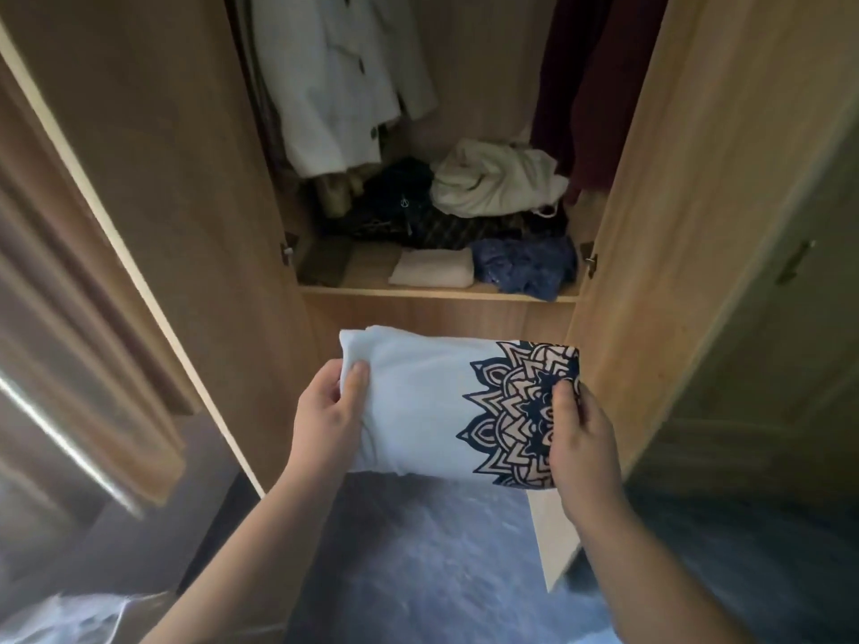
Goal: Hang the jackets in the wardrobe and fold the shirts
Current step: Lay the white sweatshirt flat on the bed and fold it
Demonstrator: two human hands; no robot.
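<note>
The folding step looks finished for this one: a pale blue shirt [418,402] with a dark mandala print is held as a neat folded packet in the lower middle of the frame, in the air in front of the open wardrobe [186,178] and just below its shelf [437,294]. The left hand [327,411] pinches the plain left edge, thumb on top and fingers out of sight underneath. The right hand [581,439] grips the printed right edge the same way, thumb curled over the pattern. Both are closed on the cloth, neither is spread flat. Up on the shelf it is crowded: a small folded cream cloth [432,268] near the front, a crumpled blue garment [525,267] touching it on the right, and behind them a dark pile [409,211] and a bunched cream garment [497,178]. A white jacket [334,86] hangs in the upper left of the opening and a dark red garment [581,86] in the upper right. My guess is that the packet is headed for the shelf, so the next move calls for lifting it level over the front edge and setting it either on the folded cream cloth or on the bare strip of board to its left, keeping both edges pinched until it rests so the fold does not fall open.
</note>
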